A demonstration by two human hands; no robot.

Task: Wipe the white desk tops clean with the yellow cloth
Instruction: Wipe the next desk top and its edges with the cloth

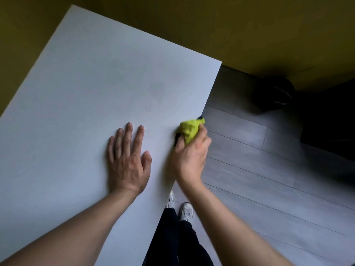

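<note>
The right hand (190, 156) grips the bunched yellow cloth (191, 128), fingers curled round it, at the right edge of the white desk top (92, 89), presumably to wipe that margin. The left hand (127, 160) lies flat on the desk top beside the cloth, fingers straight and spread, holding nothing, likely as a brace.

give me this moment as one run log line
step: wiping desk edge | right hand: grips yellow cloth at right edge of white desk top | left hand: flat on desk | floor: grey planks
</note>
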